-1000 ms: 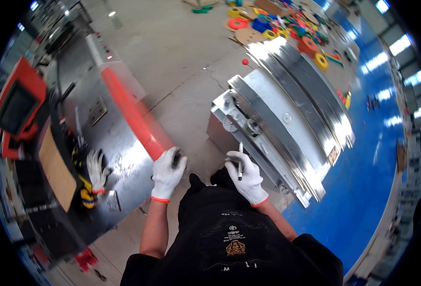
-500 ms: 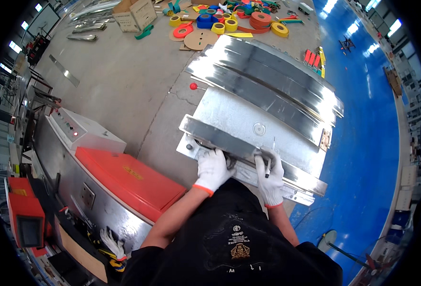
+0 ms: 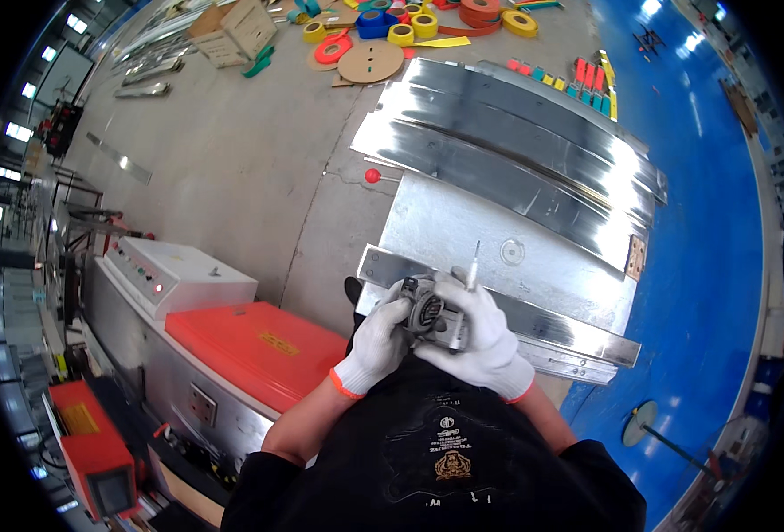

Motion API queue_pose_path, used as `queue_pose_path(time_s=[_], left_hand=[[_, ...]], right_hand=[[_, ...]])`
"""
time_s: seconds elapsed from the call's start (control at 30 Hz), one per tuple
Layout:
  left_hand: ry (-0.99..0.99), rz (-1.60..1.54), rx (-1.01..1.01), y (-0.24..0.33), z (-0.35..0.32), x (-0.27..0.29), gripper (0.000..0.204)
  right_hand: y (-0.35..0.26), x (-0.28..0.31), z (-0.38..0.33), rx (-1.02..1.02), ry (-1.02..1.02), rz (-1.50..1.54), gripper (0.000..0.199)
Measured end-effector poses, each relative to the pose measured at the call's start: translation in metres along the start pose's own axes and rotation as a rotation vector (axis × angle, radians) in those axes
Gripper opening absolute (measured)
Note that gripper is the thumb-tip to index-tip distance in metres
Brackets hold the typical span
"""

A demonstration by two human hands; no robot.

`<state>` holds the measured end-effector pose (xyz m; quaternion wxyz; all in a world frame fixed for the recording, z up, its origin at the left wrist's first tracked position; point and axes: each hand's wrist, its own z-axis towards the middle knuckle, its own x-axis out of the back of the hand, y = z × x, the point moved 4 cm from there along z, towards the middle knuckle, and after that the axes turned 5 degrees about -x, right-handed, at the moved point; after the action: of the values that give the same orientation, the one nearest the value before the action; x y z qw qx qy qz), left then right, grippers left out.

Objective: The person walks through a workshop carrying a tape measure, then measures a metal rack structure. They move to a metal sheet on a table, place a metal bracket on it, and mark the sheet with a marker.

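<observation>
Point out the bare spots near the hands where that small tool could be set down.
The flat galvanised plate just beyond both hands is mostly bare, bordered by the long steel strips above and the narrow bar below. The grey concrete floor left of the stack is open too. Crowded: the tape rolls at the top, and the red-topped machine by the left hand.

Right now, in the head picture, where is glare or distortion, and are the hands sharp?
Head view: strong glare whitens the long metal sheets at upper right; the fisheye bends their straight edges and leaves a black rim around the picture; the left hand and right hand, in white gloves, look fairly sharp around a small dark tool; far coloured tape rolls are small and softer.
</observation>
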<state>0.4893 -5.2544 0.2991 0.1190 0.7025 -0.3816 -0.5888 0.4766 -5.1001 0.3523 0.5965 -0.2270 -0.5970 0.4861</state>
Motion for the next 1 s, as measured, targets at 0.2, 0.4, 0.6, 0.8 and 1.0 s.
queue_pose_path(time_s=[0.2,0.4,0.6,0.8,1.0], left_hand=[[-0.097,-0.128,0.159,0.034,0.022,0.044,0.048],[-0.124,0.277,0.228,0.133,0.053,0.126,0.044],[-0.197,0.548,0.074,0.247,0.075,0.194,0.047],[-0.257,0.656,0.141,0.288,0.107,0.222,0.042],[-0.541,0.961,-0.073,0.29,0.164,0.195,0.033]], right_hand=[[-0.019,-0.046,0.05,-0.085,0.1,-0.057,0.077],[-0.045,-0.135,0.122,-0.22,0.242,-0.253,0.072],[-0.063,-0.208,0.189,-0.26,0.064,-0.096,0.068],[-0.057,-0.233,0.235,-0.378,0.0,-0.044,0.073],[-0.023,-0.211,0.257,-0.56,-0.041,-0.023,0.086]])
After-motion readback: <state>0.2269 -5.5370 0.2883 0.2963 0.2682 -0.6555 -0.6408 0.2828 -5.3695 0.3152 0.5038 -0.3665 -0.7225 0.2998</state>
